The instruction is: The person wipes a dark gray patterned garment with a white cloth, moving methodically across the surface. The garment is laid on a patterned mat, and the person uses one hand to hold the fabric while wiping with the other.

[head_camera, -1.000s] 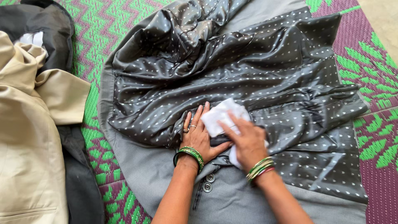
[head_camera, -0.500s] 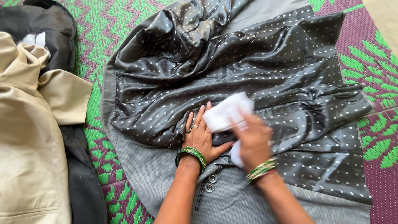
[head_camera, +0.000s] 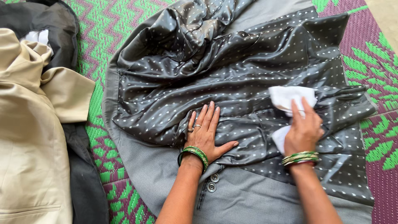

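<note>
Shiny grey lining (head_camera: 232,74), dotted all over with small white marks, fills most of my head view: it is the inside of a grey jacket (head_camera: 248,199) spread open on a woven mat (head_camera: 373,54) of green and purple zigzags.

My left hand (head_camera: 205,135) lies flat on the lining near the middle, fingers (head_camera: 209,116) stretched out and slightly fanned, thumb out to the side, gripping nothing, just pressing the cloth down. There are rings on two fingers and green bangles (head_camera: 191,154) at the wrist.

My right hand (head_camera: 304,132) sits well apart from it, further along the lining, and its fingers are curled down on a white cloth (head_camera: 290,97). The cloth is bunched under the palm, with a crumpled part poking out ahead of the fingertips and another bit showing below the heel of the hand, all of it resting on the lining. Green and red bangles (head_camera: 300,157) ring that wrist.

Just below my left wrist I see two grey buttons (head_camera: 213,182) on the jacket's outer fabric.

Off at the far side of the mat lies a beige jacket (head_camera: 33,137), on top of a dark garment (head_camera: 83,182).
</note>
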